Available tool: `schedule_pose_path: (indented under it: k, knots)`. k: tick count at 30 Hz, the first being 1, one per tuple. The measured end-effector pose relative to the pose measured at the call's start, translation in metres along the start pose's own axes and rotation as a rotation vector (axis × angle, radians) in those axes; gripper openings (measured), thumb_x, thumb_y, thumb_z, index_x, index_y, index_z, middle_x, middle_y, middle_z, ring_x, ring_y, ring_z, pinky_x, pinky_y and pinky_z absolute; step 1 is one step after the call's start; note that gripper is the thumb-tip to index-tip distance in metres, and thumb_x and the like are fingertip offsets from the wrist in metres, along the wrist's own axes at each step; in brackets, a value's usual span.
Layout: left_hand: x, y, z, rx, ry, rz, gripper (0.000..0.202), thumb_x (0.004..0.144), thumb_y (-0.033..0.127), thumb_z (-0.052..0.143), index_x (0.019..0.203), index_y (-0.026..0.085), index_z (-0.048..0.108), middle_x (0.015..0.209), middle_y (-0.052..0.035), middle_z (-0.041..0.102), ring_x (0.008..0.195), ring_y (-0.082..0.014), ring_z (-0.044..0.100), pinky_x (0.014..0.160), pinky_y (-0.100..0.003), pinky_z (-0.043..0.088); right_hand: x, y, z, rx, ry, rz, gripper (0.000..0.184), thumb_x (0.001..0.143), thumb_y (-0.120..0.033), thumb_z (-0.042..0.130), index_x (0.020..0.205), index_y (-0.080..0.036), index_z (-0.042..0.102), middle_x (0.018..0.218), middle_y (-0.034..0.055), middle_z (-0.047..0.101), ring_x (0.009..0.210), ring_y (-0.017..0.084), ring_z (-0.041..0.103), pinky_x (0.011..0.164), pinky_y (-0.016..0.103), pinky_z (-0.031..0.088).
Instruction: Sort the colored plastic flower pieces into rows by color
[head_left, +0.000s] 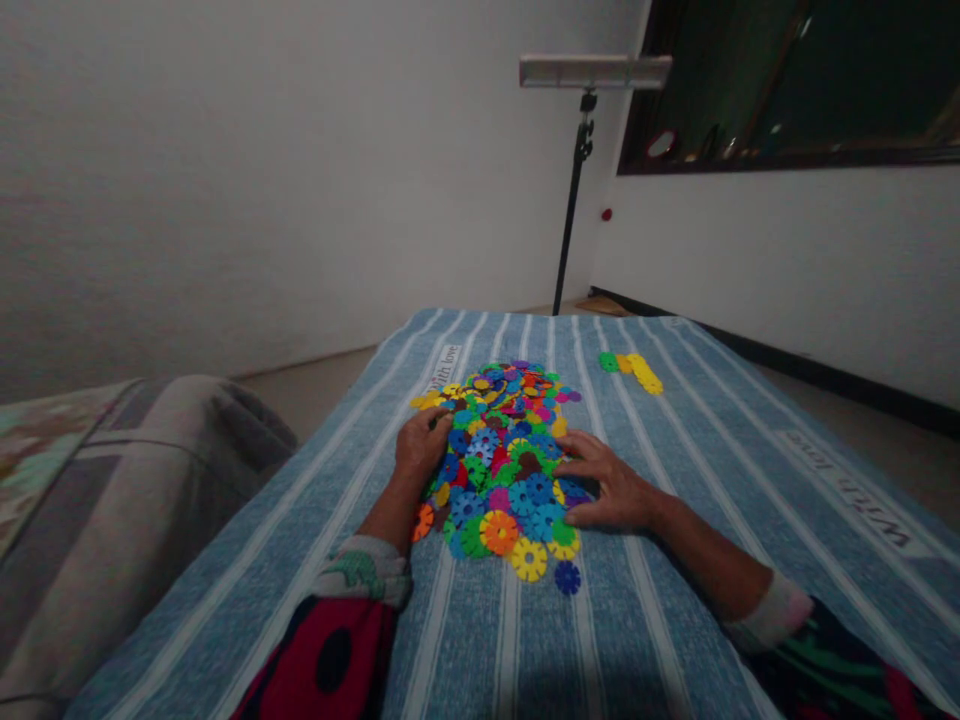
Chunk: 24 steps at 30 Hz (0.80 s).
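A pile of colourful notched plastic discs, snowflake building pieces, lies on the blue striped cloth. At the pile's left edge is my left hand, its fingers curled in towards the thumb; whatever they hold is too small to name. On the opposite side my right hand rests with fingers spread, the tips touching discs at the pile's right edge. A yellow disc and a dark blue disc lie at the near end.
Beyond the pile, to the right, lies a joined row of yellow, orange and green discs. A grey-covered piece of furniture stands at left. Behind the table are a lamp stand and white walls.
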<state>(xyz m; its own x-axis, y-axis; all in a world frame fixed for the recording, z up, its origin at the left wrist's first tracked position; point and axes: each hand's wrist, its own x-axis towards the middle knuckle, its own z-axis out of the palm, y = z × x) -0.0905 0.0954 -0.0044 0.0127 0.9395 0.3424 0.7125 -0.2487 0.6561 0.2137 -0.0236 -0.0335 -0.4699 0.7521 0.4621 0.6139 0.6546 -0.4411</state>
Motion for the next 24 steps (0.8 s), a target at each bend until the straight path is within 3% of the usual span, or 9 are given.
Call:
schedule_pose_path:
  k: [5,13,20,24]
  knots:
    - [0.0002,-0.0007,0.0011,0.015,0.016,-0.009,0.04,0.078,0.04,0.048,0.099,0.019,0.075,0.107,-0.0057,0.075,0.103,-0.024,0.066,0.093,-0.034,0.05,-0.0017,0.0023,-0.0003,0.025,-0.002,-0.004,0.056,0.067,-0.055,0.079,0.112,-0.024,0.071,0.135,0.0157,0.056,0.13,0.034,0.045,0.108,0.056,0.035]
    - [0.0004,-0.0001,0.0011,0.007,0.017,-0.003,0.04,0.078,0.04,0.048,0.097,0.019,0.075,0.105,-0.0057,0.075,0.101,-0.0238,0.067,0.093,-0.033,0.05,-0.0016,0.004,-0.0037,0.036,0.015,-0.011,0.032,0.074,-0.035,0.074,0.103,-0.021,0.072,0.132,0.0151,0.057,0.127,0.031,0.049,0.107,0.049,0.039]
    - [0.0,0.0008,-0.0006,0.009,0.015,0.011,0.043,0.077,0.042,0.048,0.099,0.018,0.075,0.105,-0.0065,0.075,0.1,-0.0241,0.067,0.092,-0.033,0.05,-0.0015,0.0062,0.0007,-0.014,0.009,-0.073,0.046,0.068,-0.038,0.077,0.111,-0.024,0.07,0.134,0.0142,0.054,0.128,0.032,0.048,0.108,0.054,0.035]
    - [0.0,0.0008,-0.0004,-0.001,0.019,0.009,0.042,0.078,0.042,0.048,0.099,0.018,0.075,0.106,-0.0067,0.075,0.099,-0.024,0.067,0.093,-0.033,0.05,-0.0027,0.0081,0.0037,-0.026,0.018,-0.086,0.044,0.07,-0.037,0.076,0.112,-0.023,0.069,0.135,0.0146,0.054,0.129,0.032,0.047,0.109,0.053,0.035]
